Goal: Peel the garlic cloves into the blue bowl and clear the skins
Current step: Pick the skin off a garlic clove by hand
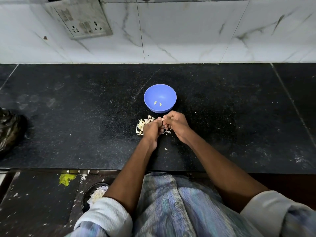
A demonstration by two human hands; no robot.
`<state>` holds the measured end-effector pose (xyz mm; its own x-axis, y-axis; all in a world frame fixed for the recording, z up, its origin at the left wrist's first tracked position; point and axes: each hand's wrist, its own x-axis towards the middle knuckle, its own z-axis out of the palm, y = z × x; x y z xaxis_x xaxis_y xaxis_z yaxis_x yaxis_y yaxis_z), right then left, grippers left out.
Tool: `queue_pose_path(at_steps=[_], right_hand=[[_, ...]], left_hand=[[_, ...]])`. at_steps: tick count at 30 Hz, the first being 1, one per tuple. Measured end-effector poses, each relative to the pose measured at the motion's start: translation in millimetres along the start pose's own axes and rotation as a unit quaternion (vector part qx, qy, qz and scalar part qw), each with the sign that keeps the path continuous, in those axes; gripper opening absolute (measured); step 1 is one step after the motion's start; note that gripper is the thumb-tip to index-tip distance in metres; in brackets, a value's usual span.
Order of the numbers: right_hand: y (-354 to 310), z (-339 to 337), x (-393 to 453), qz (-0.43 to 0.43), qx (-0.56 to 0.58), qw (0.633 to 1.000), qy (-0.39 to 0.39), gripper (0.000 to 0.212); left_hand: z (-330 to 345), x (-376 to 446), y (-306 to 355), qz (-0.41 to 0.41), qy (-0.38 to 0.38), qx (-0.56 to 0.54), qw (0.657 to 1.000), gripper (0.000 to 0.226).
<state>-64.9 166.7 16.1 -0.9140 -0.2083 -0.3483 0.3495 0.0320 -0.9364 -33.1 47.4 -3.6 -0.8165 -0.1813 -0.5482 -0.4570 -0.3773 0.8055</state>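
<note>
Garlic clove (162, 119) pinched between left hand (152, 128) and right hand (174, 123), fingers curled. Blue bowl (160, 98) just beyond (two peeled pieces inside). Skins (140, 126) left.

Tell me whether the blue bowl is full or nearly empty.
Nearly empty. The blue bowl stands upright on the counter with only two peeled cloves on its bare blue bottom.
</note>
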Motion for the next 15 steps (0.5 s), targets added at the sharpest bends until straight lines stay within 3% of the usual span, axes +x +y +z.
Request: queue_pose_path(at_steps=[4, 7, 15], right_hand=[[1, -2, 0, 0.052, 0.061, 0.997, -0.016, 0.023], [1, -1, 2, 0.067, 0.061, 0.996, -0.018, 0.024], [1, -7, 3, 0.055, -0.032, 0.997, 0.042, 0.015]], left_hand=[[-5, -1, -7, 0.125, 0.036, 0.039, 0.991, 0.011], [-10, -2, -10, 0.191, 0.050, 0.101, 0.975, 0.012], [-15, -1, -16, 0.196, 0.041, 0.148, 0.969, 0.009]])
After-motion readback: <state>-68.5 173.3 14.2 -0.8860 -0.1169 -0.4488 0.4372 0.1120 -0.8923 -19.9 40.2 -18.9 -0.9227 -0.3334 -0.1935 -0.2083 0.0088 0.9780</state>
